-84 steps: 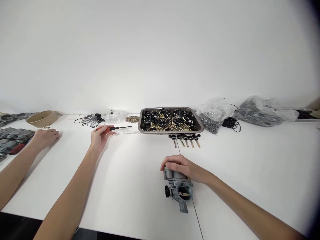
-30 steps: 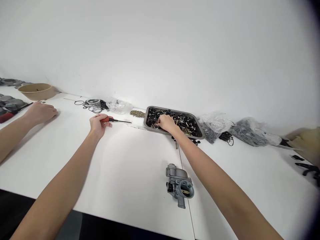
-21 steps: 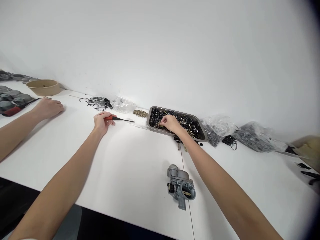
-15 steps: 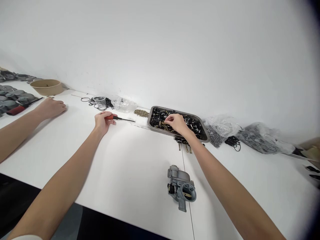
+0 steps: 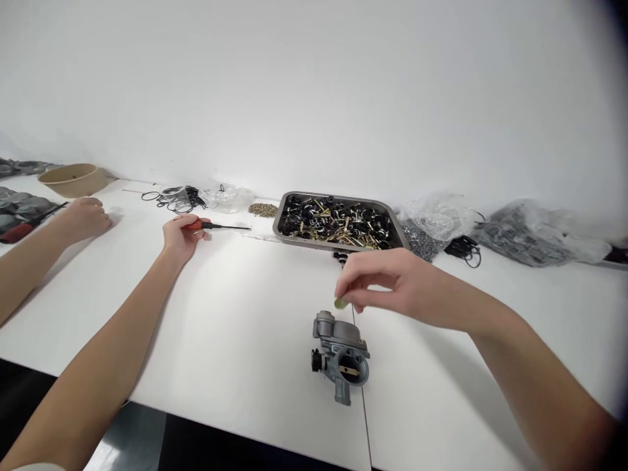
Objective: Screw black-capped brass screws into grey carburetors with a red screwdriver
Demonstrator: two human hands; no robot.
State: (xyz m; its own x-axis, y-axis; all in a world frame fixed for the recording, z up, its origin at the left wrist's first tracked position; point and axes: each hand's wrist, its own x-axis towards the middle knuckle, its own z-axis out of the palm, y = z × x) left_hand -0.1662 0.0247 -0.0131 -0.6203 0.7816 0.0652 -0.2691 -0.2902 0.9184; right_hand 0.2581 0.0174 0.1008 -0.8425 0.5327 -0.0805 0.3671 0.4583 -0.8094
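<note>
My left hand is closed round the red handle of a screwdriver, whose black shaft points right, low over the table. My right hand pinches a small yellowish-green round piece between thumb and fingers; its exact kind is not clear. Just below that piece, a grey metal carburetor lies on the table, its round bore facing me and a black knob at its left. Behind my right hand is a metal tray heaped with black and brass parts. A few black parts by the tray's front edge are partly covered by my hand.
A co-worker's hand rests at the left near a red-handled tool and grey carburetor bodies. Along the wall stand a tan bowl, black rings, small brass pieces and plastic bags of parts.
My right hand has come out of the tray toward me, with the small yellowish-green piece pinched in it, to above the carburetor. My left hand still grips the screwdriver. The view has shifted slightly.
</note>
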